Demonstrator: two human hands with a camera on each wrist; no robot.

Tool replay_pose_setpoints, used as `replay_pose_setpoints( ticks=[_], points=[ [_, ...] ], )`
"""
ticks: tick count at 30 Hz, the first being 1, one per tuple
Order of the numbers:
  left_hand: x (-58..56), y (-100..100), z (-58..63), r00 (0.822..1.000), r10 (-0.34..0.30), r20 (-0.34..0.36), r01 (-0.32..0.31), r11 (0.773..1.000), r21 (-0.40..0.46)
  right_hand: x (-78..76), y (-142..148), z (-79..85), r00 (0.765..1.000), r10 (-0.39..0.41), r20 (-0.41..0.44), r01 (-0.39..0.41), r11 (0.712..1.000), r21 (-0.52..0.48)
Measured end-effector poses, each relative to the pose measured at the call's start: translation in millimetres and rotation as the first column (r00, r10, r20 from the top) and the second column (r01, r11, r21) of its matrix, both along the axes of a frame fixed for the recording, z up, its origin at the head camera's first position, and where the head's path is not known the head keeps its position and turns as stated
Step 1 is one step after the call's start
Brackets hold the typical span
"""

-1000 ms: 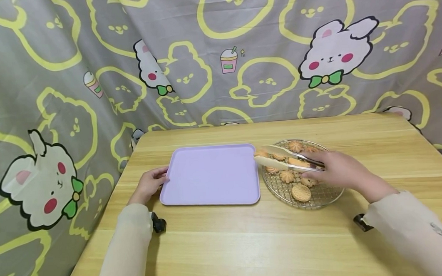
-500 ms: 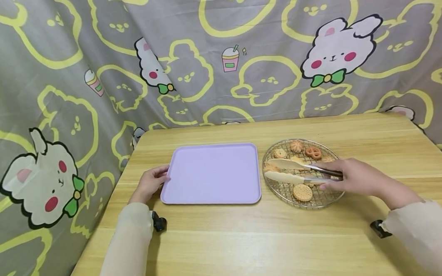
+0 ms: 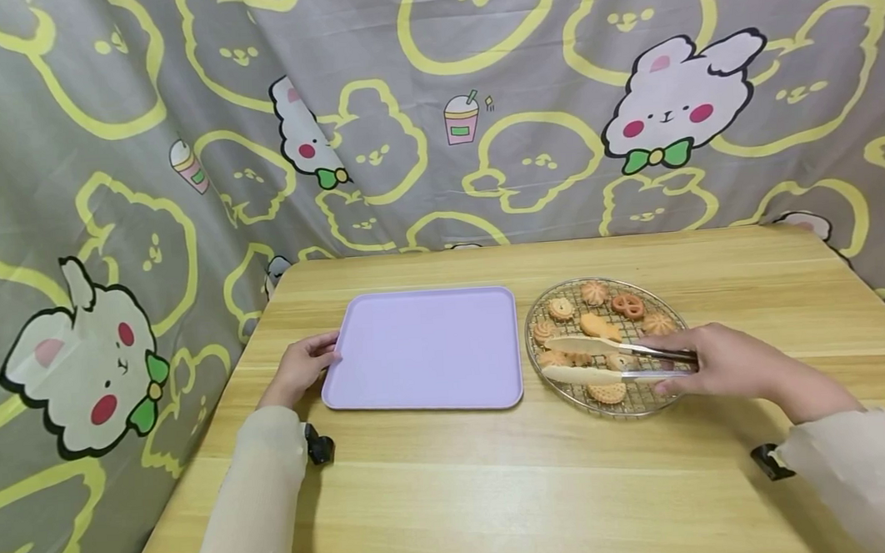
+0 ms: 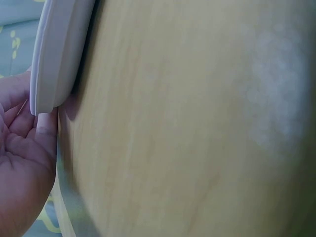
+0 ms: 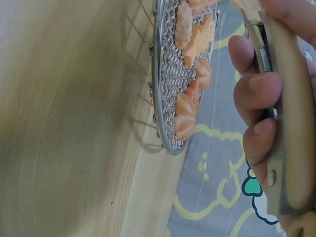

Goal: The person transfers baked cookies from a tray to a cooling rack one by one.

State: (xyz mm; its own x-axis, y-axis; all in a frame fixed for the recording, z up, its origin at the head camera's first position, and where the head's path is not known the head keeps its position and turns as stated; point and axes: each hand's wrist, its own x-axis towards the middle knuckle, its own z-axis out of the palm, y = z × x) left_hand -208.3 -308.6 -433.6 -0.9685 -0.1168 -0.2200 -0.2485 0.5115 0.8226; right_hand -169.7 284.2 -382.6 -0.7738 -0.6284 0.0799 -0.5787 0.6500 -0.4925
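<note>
On the left of the table, my left hand holds the edge of a flat lilac tray. In the left wrist view, its fingers reach under the tray's rim. My right hand grips a pair of metal tongs with pale tips, their arms spread apart. The tongs hang over a round wire cooling rack that bears several cookies. A round dimpled cookie lies partly under the tongs' lower arm. Nothing clear shows between the tips.
Among the other cookies on the rack are a fish-shaped one, a pretzel-shaped one and a flower-shaped one. The rack stands just right of the tray on a wooden table. A patterned curtain hangs behind.
My right hand has drawn the tongs rightward from near the tray's right edge, then slightly toward me over the rack's front cookies. My left hand stays at the tray.
</note>
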Motion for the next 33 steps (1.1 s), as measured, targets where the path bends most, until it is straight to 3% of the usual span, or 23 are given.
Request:
replay_pose_setpoints(
  ticks=[15,33],
  points=[
    [-0.5,0.1,0.3,1.0,0.011,0.021,-0.011,1.0,0.008,0.6,-1.6,0.7,1.0,0.009,-0.025,-0.008,0.999,0.044],
    [1.1,1.9,2.3,1.0,0.018,0.02,-0.019,0.999,0.027,0.4,-1.3,-2.0,0.998,-0.04,0.04,0.038,0.998,0.051]
  ],
)
